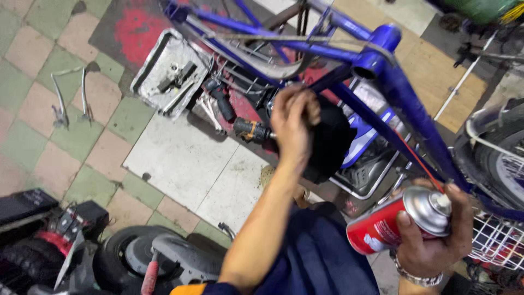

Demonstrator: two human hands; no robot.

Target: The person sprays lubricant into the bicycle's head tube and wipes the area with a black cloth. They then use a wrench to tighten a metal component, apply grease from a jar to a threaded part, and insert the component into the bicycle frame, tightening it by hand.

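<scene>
My left hand (293,123) is closed around a black cloth (331,143), pressed against the blue bicycle frame (401,95) where the tubes meet. My right hand (436,240) grips a red spray can (390,221) with a silver top; a thin red straw runs from its nozzle up along the down tube. A forefinger rests on the nozzle. The bicycle frame crosses the upper right of the view.
A metal tray (143,74) with tools lies on the tiled floor at upper middle, a power drill (240,123) beside it. Bent metal parts (68,95) lie at left. A scooter's wheel (134,257) sits at bottom left; a white wire basket (496,243) and a tyre at right.
</scene>
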